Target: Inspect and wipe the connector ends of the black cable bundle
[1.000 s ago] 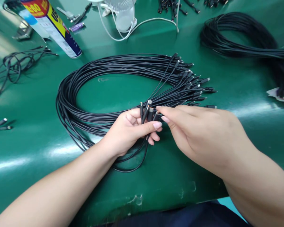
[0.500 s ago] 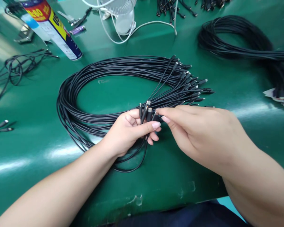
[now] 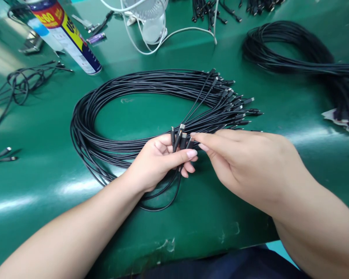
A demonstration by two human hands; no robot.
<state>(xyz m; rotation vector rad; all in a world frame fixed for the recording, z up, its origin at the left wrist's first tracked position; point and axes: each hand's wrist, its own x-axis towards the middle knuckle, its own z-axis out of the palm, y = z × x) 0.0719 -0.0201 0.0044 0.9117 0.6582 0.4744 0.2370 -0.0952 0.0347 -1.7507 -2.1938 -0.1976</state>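
My left hand [image 3: 163, 155] is closed around several black USB cable plugs [image 3: 183, 141], thumb across them, metal tips pointing up. Their thin black leads loop down below the palm. Close by on the right is my right hand [image 3: 244, 162], its index fingertip at the tip of the rightmost plug; whether it touches, I cannot tell. Thumb and index are a little apart with nothing visible between them, and the other fingers are hidden. Behind both hands lies a big oval coil of black cables [image 3: 87, 112], its many plug ends fanned out to the right.
A tall spray can [image 3: 75, 42] stands at upper left, near a purple battery-like cylinder [image 3: 96, 38]. A white device with a cord [image 3: 154, 29] sits at the back. Another cable coil [image 3: 291, 46] lies at right, and loose cables [image 3: 20, 81] at left. All rest on a green table [image 3: 128, 240].
Both hands and the plugs hold almost the same position. The view has shifted very slightly.
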